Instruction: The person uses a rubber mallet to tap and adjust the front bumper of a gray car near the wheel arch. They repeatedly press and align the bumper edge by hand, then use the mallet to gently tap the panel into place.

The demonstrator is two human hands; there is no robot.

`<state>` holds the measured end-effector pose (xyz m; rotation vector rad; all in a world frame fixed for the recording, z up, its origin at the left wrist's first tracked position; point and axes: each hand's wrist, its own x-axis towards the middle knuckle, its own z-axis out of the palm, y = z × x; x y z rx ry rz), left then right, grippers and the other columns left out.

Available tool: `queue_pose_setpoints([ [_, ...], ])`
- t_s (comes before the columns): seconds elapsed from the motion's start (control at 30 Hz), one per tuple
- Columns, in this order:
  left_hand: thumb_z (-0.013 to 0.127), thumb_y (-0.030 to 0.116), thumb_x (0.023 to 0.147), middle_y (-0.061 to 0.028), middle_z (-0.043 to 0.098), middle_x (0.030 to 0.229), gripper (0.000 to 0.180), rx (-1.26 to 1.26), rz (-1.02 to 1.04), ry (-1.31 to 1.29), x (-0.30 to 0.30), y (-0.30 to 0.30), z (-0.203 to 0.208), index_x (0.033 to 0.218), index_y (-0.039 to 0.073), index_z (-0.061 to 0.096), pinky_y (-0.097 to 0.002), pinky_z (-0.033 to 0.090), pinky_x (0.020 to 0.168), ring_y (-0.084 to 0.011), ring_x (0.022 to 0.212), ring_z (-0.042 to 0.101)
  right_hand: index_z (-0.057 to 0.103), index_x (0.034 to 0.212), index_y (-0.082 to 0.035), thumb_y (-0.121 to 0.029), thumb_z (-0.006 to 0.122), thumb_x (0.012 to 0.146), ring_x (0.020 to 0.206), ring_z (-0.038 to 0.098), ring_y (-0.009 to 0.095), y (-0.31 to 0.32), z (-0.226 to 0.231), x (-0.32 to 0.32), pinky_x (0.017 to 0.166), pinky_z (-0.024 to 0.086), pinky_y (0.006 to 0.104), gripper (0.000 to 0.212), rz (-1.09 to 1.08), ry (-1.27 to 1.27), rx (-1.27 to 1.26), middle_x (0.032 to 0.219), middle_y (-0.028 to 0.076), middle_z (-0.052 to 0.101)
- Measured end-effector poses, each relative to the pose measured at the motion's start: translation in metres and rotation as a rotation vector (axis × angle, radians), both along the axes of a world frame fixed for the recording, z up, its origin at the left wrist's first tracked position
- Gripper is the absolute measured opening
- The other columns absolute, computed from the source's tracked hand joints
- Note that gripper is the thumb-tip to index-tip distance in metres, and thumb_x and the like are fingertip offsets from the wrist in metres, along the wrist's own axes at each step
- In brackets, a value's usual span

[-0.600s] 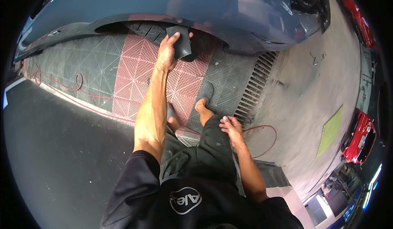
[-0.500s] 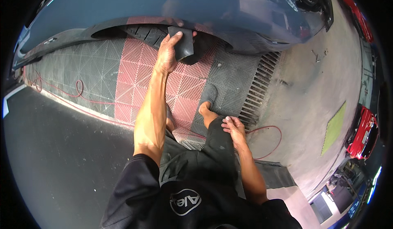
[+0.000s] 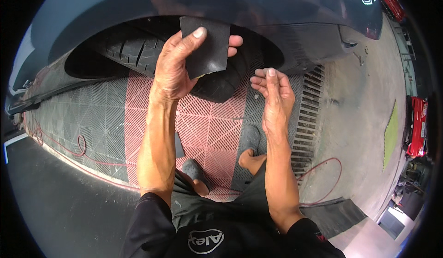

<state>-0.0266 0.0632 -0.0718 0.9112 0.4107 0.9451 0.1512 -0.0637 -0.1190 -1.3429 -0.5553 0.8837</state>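
The left hand (image 3: 173, 66) holds a dark square sheet (image 3: 205, 46) (it looks like sandpaper or a thin pad) up in front of the tyre (image 3: 138, 50). Its thumb presses the sheet's front face and its fingers (image 3: 234, 40) are clamped behind the right edge. The sheet sits just in front of the tyre's tread, below the curved blue car body (image 3: 277, 9) that arches over the wheel.

The right hand (image 3: 274, 96) hovers to the right of the tyre and a little lower than the sheet. Its fingertips (image 3: 266, 73) are pinched together around something pale and very small; what it is, I cannot tell.

Below the tyre lies a floor of pink and grey grid tiles (image 3: 207, 124), with a slotted drain grate (image 3: 309, 115) to the right of it and a thin red cable (image 3: 69, 142) looping to the left.

Risks, as I judge them: the sheet is gripped only near 1 side, so it could fold or slip and drop to the tiles; the tiny thing in the right fingertips could fall through the open grid or the grate and be lost.

No containers are visible near the tyre.
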Motion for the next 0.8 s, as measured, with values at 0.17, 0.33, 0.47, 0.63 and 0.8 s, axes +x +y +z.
queue_pose_setpoints([
  [0.17, 0.045, 0.042, 0.110, -0.0348, 0.069, 0.118, 0.059, 0.017, -0.069, -0.278, 0.005, 0.012, -0.023, 0.130, -0.012, 0.058, -0.0376, 0.066, 0.086, -0.0352, 0.103, 0.075, 0.068, 0.106, 0.000, -0.035, 0.065, 0.105, 0.084, 0.072, 0.017, 0.013, -0.031, -0.013, 0.079, 0.061, 0.0306, 0.035, -0.178, 0.060, 0.095, 0.098, 0.012, 0.073],
  [0.33, 0.039, 0.041, 0.110, -0.0316, 0.071, 0.116, 0.059, 0.075, -0.048, -0.288, 0.010, 0.017, -0.022, 0.132, -0.011, 0.057, -0.0373, 0.065, 0.086, -0.0334, 0.098, 0.076, 0.068, 0.106, 0.001, -0.039, 0.068, 0.102, 0.082, 0.070, 0.015, 0.013, -0.019, -0.019, 0.078, 0.059, 0.0289, 0.040, -0.208, 0.013, 0.257, 0.095, 0.010, 0.073],
  [0.47, 0.042, 0.037, 0.108, -0.0303, 0.069, 0.116, 0.052, -0.064, -0.176, -0.365, 0.011, 0.034, -0.027, 0.130, -0.008, 0.057, -0.0435, 0.062, 0.091, -0.0370, 0.101, 0.072, 0.070, 0.104, 0.001, -0.044, 0.074, 0.097, 0.075, 0.066, 0.011, 0.015, 0.005, -0.028, 0.069, 0.053, 0.0247, 0.046, -0.163, -0.047, 0.289, 0.087, 0.007, 0.072],
  [0.63, 0.040, 0.033, 0.107, -0.0225, 0.074, 0.105, 0.049, -0.115, -0.116, -0.311, 0.023, 0.033, -0.023, 0.123, -0.007, 0.062, -0.0373, 0.063, 0.082, -0.0283, 0.088, 0.074, 0.073, 0.098, -0.001, -0.044, 0.072, 0.099, 0.067, 0.059, 0.006, 0.029, 0.036, -0.036, 0.061, 0.047, 0.0205, 0.043, -0.031, -0.267, 0.245, 0.080, 0.002, 0.068],
  [0.8, 0.045, 0.032, 0.106, -0.0162, 0.074, 0.104, 0.042, -0.137, -0.108, -0.324, 0.016, 0.027, -0.023, 0.118, -0.003, 0.065, -0.0382, 0.061, 0.085, -0.0254, 0.091, 0.073, 0.075, 0.088, 0.003, -0.039, 0.074, 0.099, 0.063, 0.058, 0.007, 0.064, 0.049, -0.047, 0.058, 0.048, 0.0223, 0.044, 0.005, -0.273, 0.270, 0.074, 0.004, 0.069],
])
